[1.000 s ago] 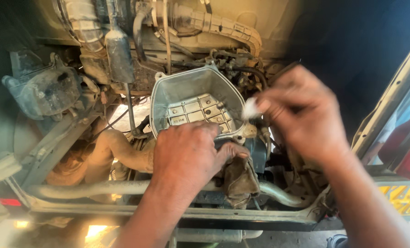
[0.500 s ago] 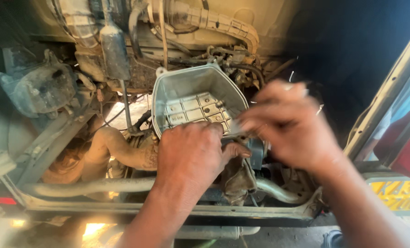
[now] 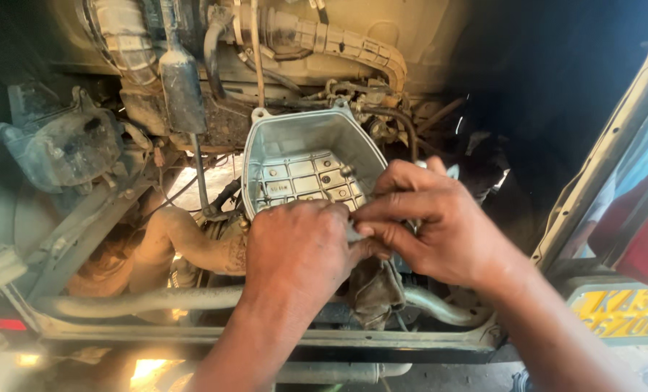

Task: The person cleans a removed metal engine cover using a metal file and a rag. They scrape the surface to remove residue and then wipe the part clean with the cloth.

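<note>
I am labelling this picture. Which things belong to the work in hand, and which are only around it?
In hand:
left hand
right hand
metal cover
rag

Around:
ribbed hose
grey pipe
yellow plate

Open hollow inside the metal cover (image 3: 306, 163) – hoses (image 3: 324, 40) crowd above, frame rail (image 3: 266, 335) bars below.

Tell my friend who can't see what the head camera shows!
Two hands meet at the near edge of a silver metal cover that sits open side up in a grimy engine bay. The left hand rests on its rim, the right hand pinches something small beside it, and a dirty rag hangs below.
</note>
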